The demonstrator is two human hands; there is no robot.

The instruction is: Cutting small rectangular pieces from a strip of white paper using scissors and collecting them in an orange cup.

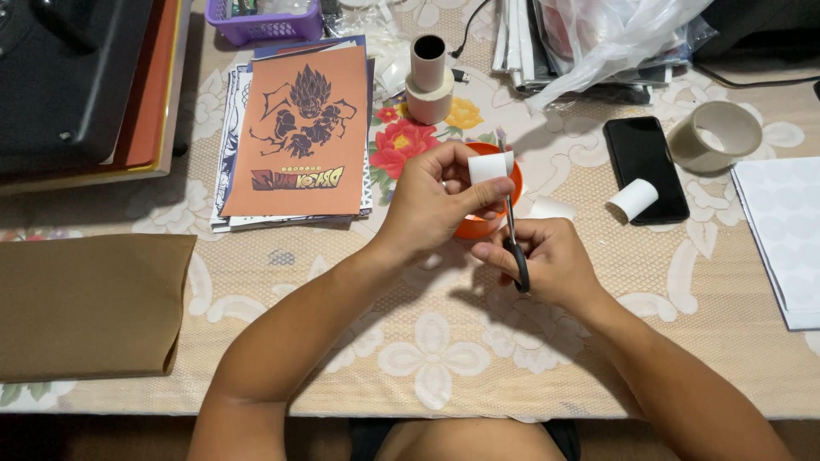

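Overhead, the left hand [436, 201] pinched a white strip [489, 167] pulled from an orange tape roll [495, 218] held just above the table [444, 341]. The right hand [551, 260] gripped black-handled scissors [512, 239], long axis nearly upright in view, blades pointing away from the person and meeting the strip. A phone [641, 162] lay to the right, well apart.

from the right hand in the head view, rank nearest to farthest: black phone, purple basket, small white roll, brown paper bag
From the right hand:
1. small white roll, just up and to its right, lying on the phone's lower edge
2. black phone, beyond the roll
3. brown paper bag, far left
4. purple basket, top left edge
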